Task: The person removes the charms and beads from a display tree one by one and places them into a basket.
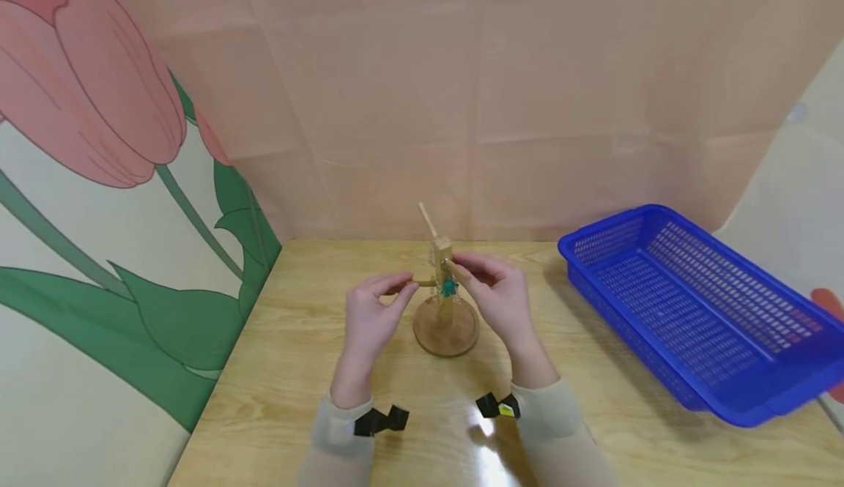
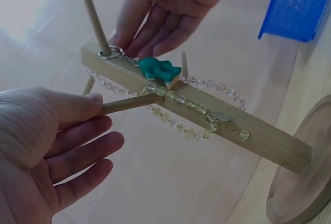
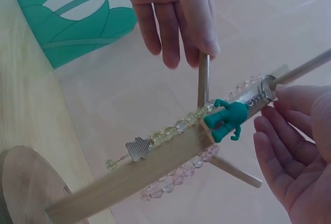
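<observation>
A wooden peg stand with a round base (image 1: 435, 340) and a square post (image 2: 248, 136) stands on the table, tilted only by the wrist views' angle. My left hand (image 1: 372, 318) pinches the end of its left peg (image 2: 132, 103) between thumb and index finger. A yellow beaded bracelet (image 3: 170, 131) hangs from that peg, with a metal charm (image 3: 137, 149). A green figure keychain (image 3: 230, 120) has its ring around the front upper peg (image 2: 95, 22). My right hand (image 1: 501, 296) holds that ring by thumb and fingertips. A pink beaded bracelet (image 3: 176, 181) hangs on the post's other side.
A blue plastic basket (image 1: 659, 311) stands on the right of the wooden table (image 1: 277, 399). Behind the stand rises a pinkish cloth backdrop (image 1: 395, 106). On the left is a wall panel printed with a tulip (image 1: 112, 84).
</observation>
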A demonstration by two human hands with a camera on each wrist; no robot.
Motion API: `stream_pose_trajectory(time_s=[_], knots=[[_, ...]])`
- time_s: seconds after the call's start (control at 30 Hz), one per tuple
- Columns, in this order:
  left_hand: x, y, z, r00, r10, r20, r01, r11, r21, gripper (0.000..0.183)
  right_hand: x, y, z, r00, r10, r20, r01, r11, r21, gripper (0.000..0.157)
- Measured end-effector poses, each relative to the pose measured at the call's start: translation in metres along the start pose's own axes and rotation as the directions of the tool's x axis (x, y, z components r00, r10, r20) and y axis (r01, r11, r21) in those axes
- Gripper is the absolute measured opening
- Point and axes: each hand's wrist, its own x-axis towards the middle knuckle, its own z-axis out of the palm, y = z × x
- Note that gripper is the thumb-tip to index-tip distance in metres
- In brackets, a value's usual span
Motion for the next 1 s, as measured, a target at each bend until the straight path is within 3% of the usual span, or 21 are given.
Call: stream_pose_trajectory(time_s=[0.3, 0.47, 0.73, 1.0], knots=[[-0.006, -0.002, 0.001, 0.997, -0.076, -0.028, 0.074, 0.995, -0.066, 0.015, -0.005, 0.002, 0.011, 0.992, -0.1, -0.075, 0.093, 0.991, -0.099, 0.011], [-0.005, -0.004, 0.003, 0.997, -0.072, -0.029, 0.069, 0.994, -0.082, 0.014, -0.006, 0.002, 0.014, 0.98, -0.154, -0.123, 0.136, 0.981, -0.141, 0.009], [-0.008, -0.004, 0.004, 0.997, -0.059, -0.047, 0.055, 0.994, -0.097, 0.013, -0.009, -0.009, 0.02, 0.981, -0.113, -0.157, 0.087, 0.983, -0.16, 0.009], [-0.005, -0.003, 0.006, 0.997, -0.054, -0.052, 0.047, 0.991, -0.127, 0.013, -0.005, 0.0, 0.014, 0.974, -0.16, -0.163, 0.134, 0.978, -0.16, 0.007]])
